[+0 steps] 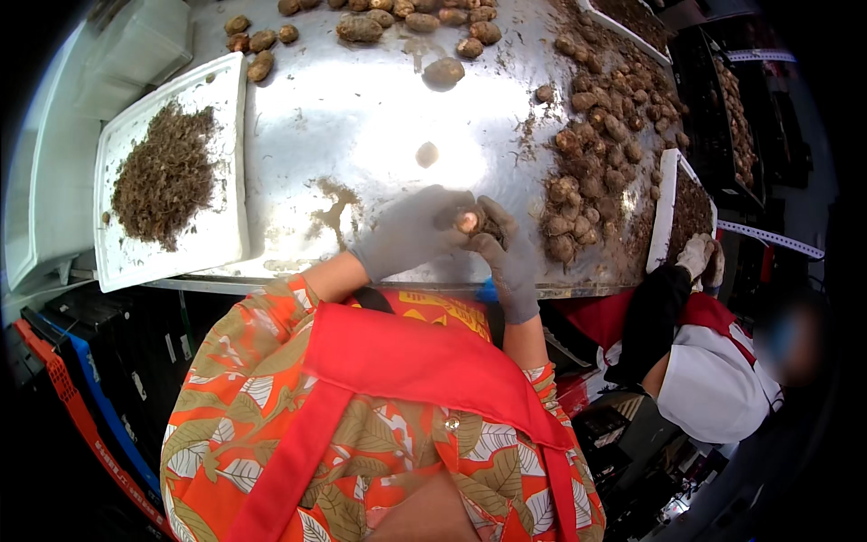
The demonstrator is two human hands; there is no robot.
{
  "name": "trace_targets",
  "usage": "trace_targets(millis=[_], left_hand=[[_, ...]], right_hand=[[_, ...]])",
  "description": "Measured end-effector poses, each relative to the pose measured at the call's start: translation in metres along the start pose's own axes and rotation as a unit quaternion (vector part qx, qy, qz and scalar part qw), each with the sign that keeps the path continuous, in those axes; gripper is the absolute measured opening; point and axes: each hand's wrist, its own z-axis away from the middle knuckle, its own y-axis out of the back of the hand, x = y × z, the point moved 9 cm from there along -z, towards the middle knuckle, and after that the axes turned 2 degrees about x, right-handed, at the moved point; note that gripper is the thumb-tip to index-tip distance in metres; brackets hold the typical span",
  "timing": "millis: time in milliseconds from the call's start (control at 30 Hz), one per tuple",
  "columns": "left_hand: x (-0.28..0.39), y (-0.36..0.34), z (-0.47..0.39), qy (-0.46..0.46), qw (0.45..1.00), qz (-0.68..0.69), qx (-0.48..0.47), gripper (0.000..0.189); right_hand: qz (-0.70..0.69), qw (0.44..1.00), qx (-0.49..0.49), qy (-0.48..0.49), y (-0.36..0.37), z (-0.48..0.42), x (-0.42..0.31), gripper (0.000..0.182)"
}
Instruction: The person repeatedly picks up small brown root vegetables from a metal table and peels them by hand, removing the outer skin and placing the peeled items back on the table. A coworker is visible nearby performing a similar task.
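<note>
Both of my hands wear grey gloves and meet just inside the near edge of the metal table (pixel 284 162). Between them is a small brown taro corm (pixel 468 222) with a pale pink end showing. My left hand (pixel 413 234) grips it from the left, slightly blurred. My right hand (pixel 511 261) curls around its other side, and the fingers cover most of the corm. Straight ahead on the tabletop lie a small corm (pixel 427 155) and, farther off, a larger taro corm (pixel 443 71).
A white foam tray (pixel 234 169) at left holds a heap of root fibres (pixel 162 173). Loose taro corms (pixel 596 162) are piled at right, others along the far side. Beyond the right pile, a co-worker's gloved hands (pixel 698 257) touch a foam box (pixel 662 210) of brown debris.
</note>
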Motion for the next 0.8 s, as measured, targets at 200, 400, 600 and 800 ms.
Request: trace_targets(millis=[200,400,600,800], left_hand=[[0.007,0.005,-0.001,-0.001,0.998,-0.015,-0.059,0.038],[-0.004,0.005,-0.006,-0.026,0.999,-0.022,-0.031,0.019],[-0.013,0.002,-0.006,-0.099,0.989,-0.109,0.000,0.017],[-0.029,-0.005,-0.003,-0.032,0.992,-0.054,-0.113,0.022]], right_hand=[[0.079,0.996,0.029,0.003,0.005,0.000,0.004,0.051],[0.055,0.998,-0.015,-0.030,-0.008,0.001,0.008,0.053],[-0.021,0.998,-0.055,-0.025,-0.018,0.006,0.000,0.053],[-0.058,0.998,-0.010,-0.004,-0.009,0.005,0.001,0.050]])
